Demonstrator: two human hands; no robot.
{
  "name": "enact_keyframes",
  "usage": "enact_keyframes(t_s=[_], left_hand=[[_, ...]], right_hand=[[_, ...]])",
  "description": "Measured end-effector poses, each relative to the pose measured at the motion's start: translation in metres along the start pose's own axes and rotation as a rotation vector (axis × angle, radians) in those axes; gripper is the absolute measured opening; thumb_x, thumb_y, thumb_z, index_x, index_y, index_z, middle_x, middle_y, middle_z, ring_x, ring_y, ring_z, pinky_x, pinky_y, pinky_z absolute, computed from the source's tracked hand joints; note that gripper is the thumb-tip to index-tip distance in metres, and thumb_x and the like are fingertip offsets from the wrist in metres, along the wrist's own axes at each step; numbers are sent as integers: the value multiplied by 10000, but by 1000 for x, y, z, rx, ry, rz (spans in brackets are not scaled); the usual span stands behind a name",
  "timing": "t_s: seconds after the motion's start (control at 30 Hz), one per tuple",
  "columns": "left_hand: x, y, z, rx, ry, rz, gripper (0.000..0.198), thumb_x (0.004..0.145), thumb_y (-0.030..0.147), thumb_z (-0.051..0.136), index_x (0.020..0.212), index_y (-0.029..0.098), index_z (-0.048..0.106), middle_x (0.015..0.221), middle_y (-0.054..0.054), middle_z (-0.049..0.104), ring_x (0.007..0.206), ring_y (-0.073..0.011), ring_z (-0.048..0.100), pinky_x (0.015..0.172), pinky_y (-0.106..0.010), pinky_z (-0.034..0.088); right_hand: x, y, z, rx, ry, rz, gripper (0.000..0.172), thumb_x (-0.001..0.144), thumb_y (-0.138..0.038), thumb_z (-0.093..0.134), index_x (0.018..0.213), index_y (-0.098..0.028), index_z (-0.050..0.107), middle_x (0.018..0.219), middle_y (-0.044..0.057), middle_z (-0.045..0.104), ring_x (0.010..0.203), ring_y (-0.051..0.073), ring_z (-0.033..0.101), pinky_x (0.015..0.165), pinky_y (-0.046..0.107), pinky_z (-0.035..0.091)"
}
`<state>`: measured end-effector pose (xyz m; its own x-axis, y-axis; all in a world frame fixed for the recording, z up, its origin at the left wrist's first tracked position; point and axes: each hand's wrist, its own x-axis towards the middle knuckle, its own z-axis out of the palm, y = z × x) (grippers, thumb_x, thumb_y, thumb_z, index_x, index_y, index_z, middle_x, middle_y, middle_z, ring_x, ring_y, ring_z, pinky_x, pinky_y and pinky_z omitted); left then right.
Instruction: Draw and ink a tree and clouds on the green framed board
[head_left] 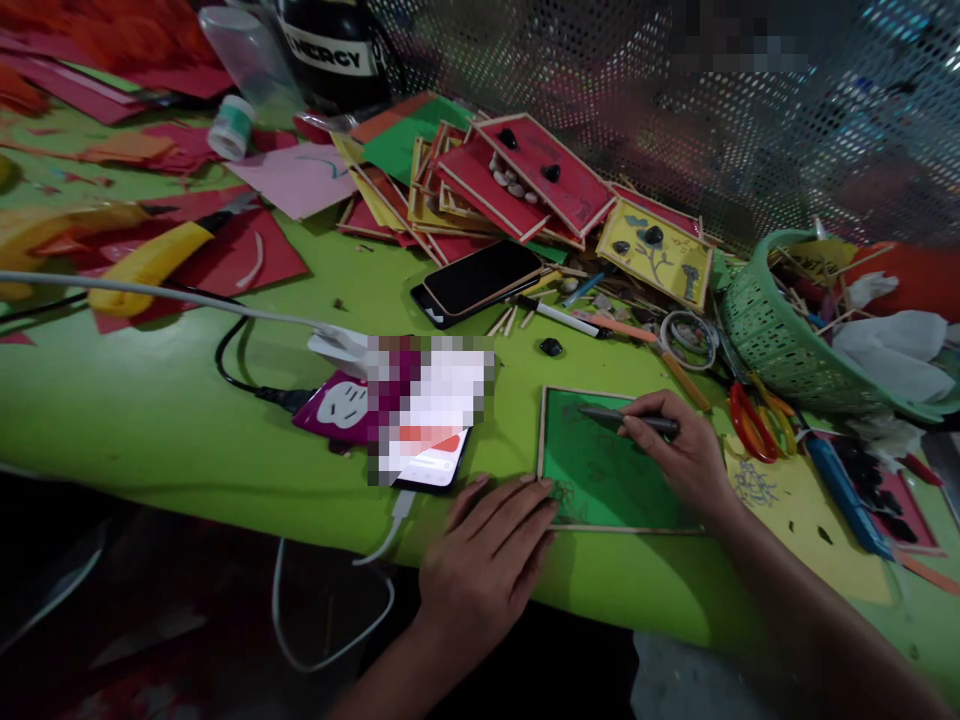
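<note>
A green card (637,490) edged with thin wooden sticks lies on the table in front of me. Faint dark drawn lines show on it, with a cluster of loops near its lower left corner. My right hand (679,450) grips a dark marker pen (600,412), its tip at the upper left part of the card. My left hand (487,555) lies flat with fingers stretched out, the fingertips on the card's lower left corner. Just left of that hand is a lit phone (435,472) with a white cable plugged in.
A purple power strip (319,425) with cables sits left. Behind are a dark phone (480,280), a pile of framed red cards (555,195) and a black stone (550,347). To the right are scissors (752,420), a blue cutter (844,495), a yellow sheet (817,570) and a green basket (765,290).
</note>
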<state>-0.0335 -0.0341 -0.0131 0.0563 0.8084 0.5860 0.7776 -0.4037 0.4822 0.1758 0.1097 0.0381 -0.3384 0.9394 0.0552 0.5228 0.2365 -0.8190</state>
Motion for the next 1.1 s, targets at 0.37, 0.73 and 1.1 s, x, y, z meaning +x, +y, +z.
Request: enact_keyframes(t_s=[0.37,0.73,1.1], left_hand=[[-1,0,0,-18,-8,-11,207,992,165,582,1128,214,731,1171,-18,790,1089,-187,735,1083,-394,479],[-3,0,3,-30,11,-25,200,1004,171,566,1115,204,729,1169,-7,790,1101,-172,728,1122,-374,429],[-1,1,2,-11,20,-28,196,998,174,575,1097,211,740,1144,-1,796,1089,-162,731,1103,-371,456]], right_hand=[[-1,2,1,27,8,-3,175,904,-380,689,912,-206,694,744,17,709,653,150,637,592,246,467],[0,2,1,24,12,-9,189,898,-393,686,905,-203,688,729,14,703,636,149,631,576,239,462],[0,0,2,61,-2,0,214,904,-417,686,906,-203,688,723,18,708,634,147,626,571,236,451]])
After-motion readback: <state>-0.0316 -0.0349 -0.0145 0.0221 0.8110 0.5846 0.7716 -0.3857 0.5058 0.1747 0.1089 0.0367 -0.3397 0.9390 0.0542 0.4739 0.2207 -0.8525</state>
